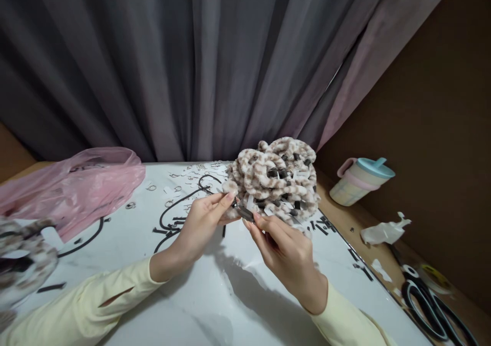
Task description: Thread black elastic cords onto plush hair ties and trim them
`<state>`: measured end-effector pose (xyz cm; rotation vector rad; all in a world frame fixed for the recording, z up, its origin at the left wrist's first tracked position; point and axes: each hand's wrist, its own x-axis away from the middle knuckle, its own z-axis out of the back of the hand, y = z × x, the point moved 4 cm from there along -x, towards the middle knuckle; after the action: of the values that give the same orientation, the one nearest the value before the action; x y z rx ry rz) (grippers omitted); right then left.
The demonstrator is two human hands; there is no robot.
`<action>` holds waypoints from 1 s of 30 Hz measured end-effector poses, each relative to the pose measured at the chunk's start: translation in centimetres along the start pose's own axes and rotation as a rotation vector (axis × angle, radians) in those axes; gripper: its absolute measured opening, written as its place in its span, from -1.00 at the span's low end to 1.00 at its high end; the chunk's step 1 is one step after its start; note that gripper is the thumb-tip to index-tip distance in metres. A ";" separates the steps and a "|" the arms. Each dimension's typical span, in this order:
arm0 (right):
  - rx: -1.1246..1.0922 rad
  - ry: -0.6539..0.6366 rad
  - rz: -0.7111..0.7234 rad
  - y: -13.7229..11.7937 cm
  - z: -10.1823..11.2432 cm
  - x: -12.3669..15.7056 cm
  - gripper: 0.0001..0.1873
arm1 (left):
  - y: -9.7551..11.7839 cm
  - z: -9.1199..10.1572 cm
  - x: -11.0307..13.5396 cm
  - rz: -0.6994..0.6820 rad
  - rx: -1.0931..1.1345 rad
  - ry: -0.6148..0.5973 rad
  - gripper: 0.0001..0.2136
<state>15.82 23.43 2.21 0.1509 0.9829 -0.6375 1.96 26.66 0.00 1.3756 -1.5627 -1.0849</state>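
Note:
A bundle of fuzzy brown-and-cream loops [278, 179] with small black and white tags on them is held up above the white table [215, 295]. My left hand [201, 223] pinches the bundle's lower left end with thumb and fingers. My right hand [286, 251] pinches a small dark tag [245, 214] at the bundle's underside. Both arms wear pale yellow sleeves.
A pink plastic bag [72, 187] lies at the left, with more fuzzy loops [23, 264] at the far left edge. Small metal rings and tag scraps litter the table's back. On the wooden strip at right stand a lidded cup [360, 182], crumpled paper [383, 231] and black scissors [433, 305]. A grey curtain hangs behind.

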 end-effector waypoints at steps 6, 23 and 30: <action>0.009 -0.017 0.004 0.0 0.1 0.0 -0.91 | -0.1 0.1 0.0 -0.007 -0.032 0.006 -0.71; 0.352 -0.212 0.246 -0.5 0.4 -0.4 -0.83 | 0.1 0.2 0.0 -0.006 -0.146 0.056 -0.69; 0.515 -0.321 0.329 -1.0 -0.5 0.0 -0.83 | -1.0 0.1 -0.2 0.015 -0.164 0.081 -0.69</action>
<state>14.92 22.85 2.14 0.6322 0.4534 -0.5759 2.26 26.81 -0.95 1.2794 -1.3919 -1.1093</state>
